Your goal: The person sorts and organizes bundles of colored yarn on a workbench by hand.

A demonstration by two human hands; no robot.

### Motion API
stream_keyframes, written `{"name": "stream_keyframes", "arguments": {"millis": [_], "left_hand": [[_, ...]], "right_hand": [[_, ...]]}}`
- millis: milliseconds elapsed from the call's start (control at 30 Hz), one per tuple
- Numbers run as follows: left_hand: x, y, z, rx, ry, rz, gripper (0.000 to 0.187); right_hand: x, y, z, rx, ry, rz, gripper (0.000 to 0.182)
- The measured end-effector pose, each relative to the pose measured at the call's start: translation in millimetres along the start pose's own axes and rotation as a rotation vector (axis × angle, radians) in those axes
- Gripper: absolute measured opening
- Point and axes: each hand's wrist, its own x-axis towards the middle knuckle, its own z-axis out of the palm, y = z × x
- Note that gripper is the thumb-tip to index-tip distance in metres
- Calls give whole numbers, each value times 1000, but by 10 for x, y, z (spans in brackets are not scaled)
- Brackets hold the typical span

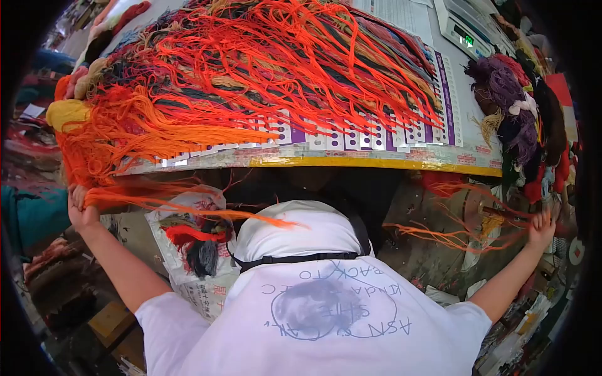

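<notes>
Far out to the left, my left hand [83, 210] is closed around a bunch of orange yarn [147, 195], whose loose ends trail toward my lap. My right hand [543, 227], stretched out to the right, grips thin orange strands [439, 233] that hang spread and partly blurred. On the table before me lies a wide layer of red-orange yarn [251, 69], over strands of darker colours. Under the yarn's near ends is a row of white and purple punched cards [335, 139]. A heap of orange yarn [119, 131] spills over the table's left corner.
The table's front edge [376, 164] has yellow tape along it. A digital scale [463, 34] stands at the back right. Purple and dark yarn bundles [506, 88] hang at the right side. Below left is a plastic bag [188, 219] with yarn scraps.
</notes>
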Motion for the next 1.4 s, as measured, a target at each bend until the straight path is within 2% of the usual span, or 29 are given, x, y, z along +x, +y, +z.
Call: {"name": "stream_keyframes", "arguments": {"millis": [33,67,100,167,233,267,300,333,400,433,467,533,567,600,667,800,867,1000,1100,1167,1233,1267,1300,1333,1367,1400], "left_hand": [[-52,-397,153,44,-20,3,8],[-165,-966,377,89,-39,5,16],[-298,-1609,592,187,-8,-34,33],[-485,-2597,799,276,-87,-310,48],[-632,-3346,911,342,-125,-579,50],[-680,-3644,932,543,-125,-629,48],[-704,-3898,871,579,-128,-713,46],[-801,-4123,944,787,-91,-685,41],[-856,-4370,840,1107,-175,-725,51],[-868,-4446,774,1129,-228,-691,43],[-857,-4473,768,1133,-222,-697,43],[-821,-4524,797,1104,-122,-733,34],[-812,-4575,827,1136,-71,-726,23],[-774,-4613,816,1137,-67,-725,23],[-702,-4667,779,1350,-163,-715,19],[-701,-4718,810,1480,-147,-681,14],[-668,-4705,781,1390,-172,-714,20],[-673,-4734,807,1376,-141,-730,15],[-703,-4741,918,1478,-136,-664,10],[-682,-4633,1071,1681,-96,-501,6],[-410,-4312,921,1512,29,-227,6],[-255,-4031,859,1330,-13,-230,5],[-189,-3879,941,1149,-52,-230,5],[-205,-3860,970,1154,-55,-227,5],[-249,-3841,1020,1043,-14,-270,5],[-282,-3835,1082,928,26,-312,5]], "right_hand": [[-463,424,1440,-142,146,-23,45],[-570,746,1896,-152,-11,46,47],[-734,1110,2408,-280,-108,86,46],[-1116,1790,3339,-291,-181,274,37],[-1305,2450,3812,-373,-497,286,30],[-1380,2717,4029,-443,-529,322,26],[-1460,2885,4248,-564,-586,357,24],[-1511,3066,4393,-662,-659,320,24],[-1608,3468,4484,-758,-748,191,21],[-1653,3585,4516,-759,-760,100,20],[-1684,3601,4513,-824,-754,-76,18],[-1700,3637,4489,-818,-759,-67,15],[-1700,3647,4484,-812,-768,-72,14],[-1695,3664,4477,-811,-771,-70,14],[-1695,3709,4462,-727,-716,26,11],[-1743,3587,4513,-800,-684,-12,10],[-1788,3550,4513,-888,-711,-228,11],[-1868,3561,4404,-790,-739,-302,11],[-1819,3604,4359,-762,-767,-245,19],[-1830,3525,4412,-815,-754,-226,23],[-1854,3487,4436,-889,-778,-249,28],[-1872,3486,4429,-886,-771,-249,28],[-1892,3489,4433,-986,-781,-366,23],[-1914,3495,4445,-1084,-792,-486,17],[-1934,3501,4462,-1078,-794,-488,17],[-1952,3504,4476,-1197,-800,-509,13]]}}
